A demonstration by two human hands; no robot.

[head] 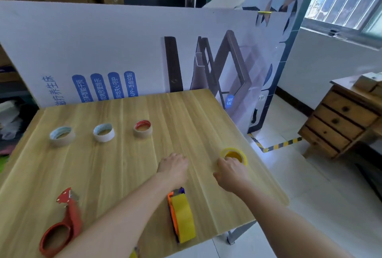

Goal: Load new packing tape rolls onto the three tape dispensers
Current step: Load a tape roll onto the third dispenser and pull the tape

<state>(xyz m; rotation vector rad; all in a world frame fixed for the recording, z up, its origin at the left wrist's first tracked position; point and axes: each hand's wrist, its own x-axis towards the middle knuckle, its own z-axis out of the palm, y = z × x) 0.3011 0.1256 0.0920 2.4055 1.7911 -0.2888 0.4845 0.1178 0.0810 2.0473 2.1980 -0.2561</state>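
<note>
While rolls (103, 132) line table (186, 113) — poster (103, 40) behind.

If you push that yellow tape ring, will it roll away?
Probably not. The yellow tape roll lies flat, hole up, so a push should slide it, not roll it. It looks like a thin ring, so likely light. It sits near the right edge of the table, so a hard shove might knock it off.

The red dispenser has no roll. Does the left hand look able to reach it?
Probably yes: the left hand seems empty, with bare table between it and the red dispenser; the right hand grips the yellow roll.
</note>
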